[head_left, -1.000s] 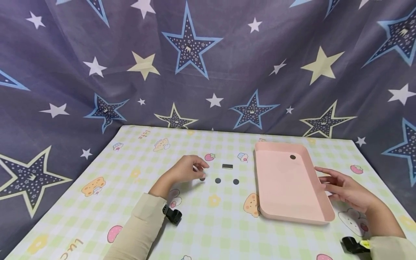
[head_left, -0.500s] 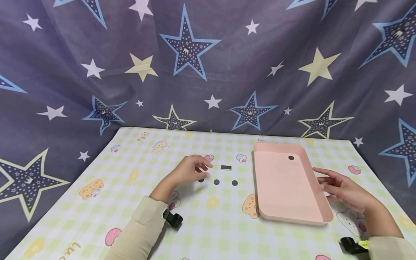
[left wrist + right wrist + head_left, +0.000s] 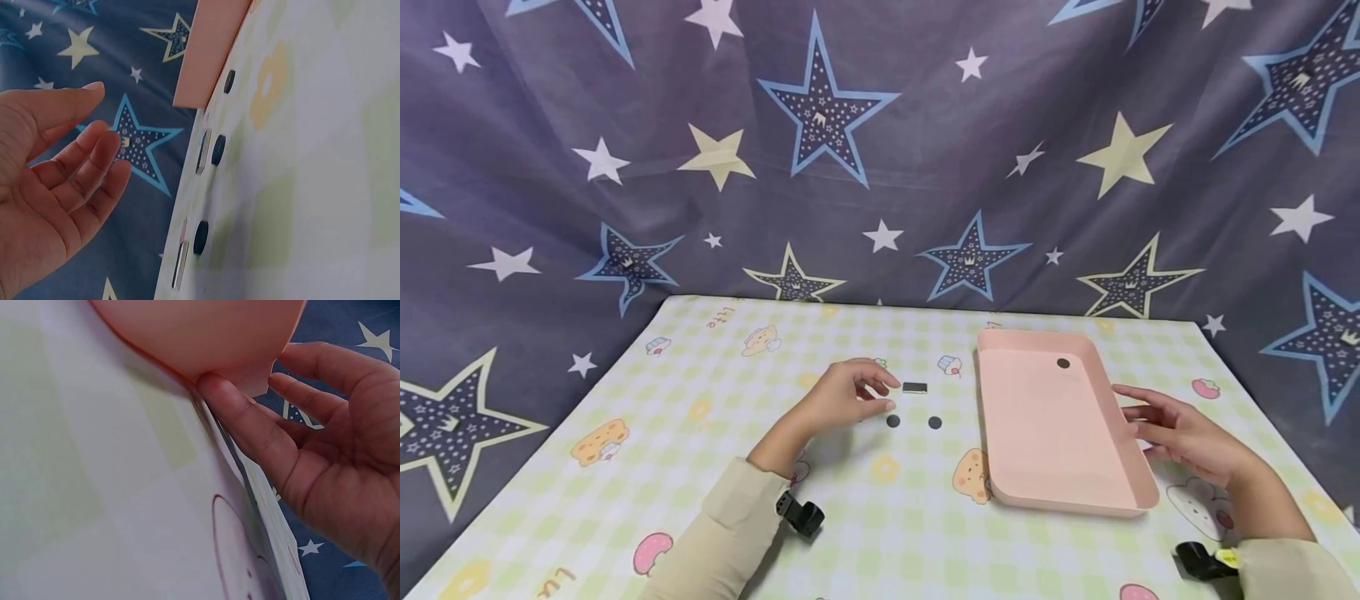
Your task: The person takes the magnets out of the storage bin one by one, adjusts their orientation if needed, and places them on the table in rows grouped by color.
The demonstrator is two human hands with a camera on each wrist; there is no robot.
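Observation:
My left hand [image 3: 842,396] hovers over the table, its fingers bent loosely and nothing between them, as the left wrist view confirms. Just below its thumb tip in the head view lies a small black disc [image 3: 892,422], with another disc [image 3: 935,423] to its right. A dark rectangular piece with a shiny edge [image 3: 914,388] lies behind them. The left wrist view also shows a third disc [image 3: 200,237] and a second rectangular piece [image 3: 180,265], which the hand hides from the head view. My right hand [image 3: 1191,433] touches the right wall of a pink tray [image 3: 1052,442] with extended fingers.
One dark disc [image 3: 1063,363] lies inside the tray near its far right corner. A checked cloth with cartoon prints [image 3: 715,500] covers the table. Behind the far edge hangs a dark star-patterned curtain [image 3: 910,167].
My left hand has moved a little to the right, from the leftmost disc toward the middle one. The right hand stays at the tray. The head view has shifted slightly.

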